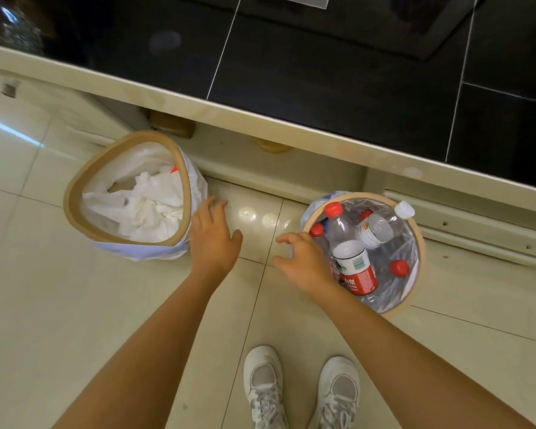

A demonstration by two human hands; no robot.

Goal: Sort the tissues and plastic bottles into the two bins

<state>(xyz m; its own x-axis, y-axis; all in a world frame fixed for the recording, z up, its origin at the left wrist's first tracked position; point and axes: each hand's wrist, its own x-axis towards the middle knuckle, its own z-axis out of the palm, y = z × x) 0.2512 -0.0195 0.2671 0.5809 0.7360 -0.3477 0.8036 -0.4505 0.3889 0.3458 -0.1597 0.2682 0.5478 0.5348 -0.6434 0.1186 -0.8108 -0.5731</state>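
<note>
Two bins stand on the tiled floor. The left bin (75,193), with a tan rounded-triangle rim and a white liner, holds crumpled white tissues (155,202). The right bin (420,243), round with a clear liner, holds several plastic bottles (353,261) with red caps and one with a white cap. My left hand (214,236) hovers just right of the left bin, fingers relaxed and holding nothing. My right hand (304,261) is at the left rim of the right bin, fingers loosely spread and holding nothing.
A beige-edged cabinet (260,119) with a black tiled top runs across the back, close behind both bins. My two white sneakers (300,388) stand on the floor below the hands. Glossy cream floor tiles (254,215) lie between the bins.
</note>
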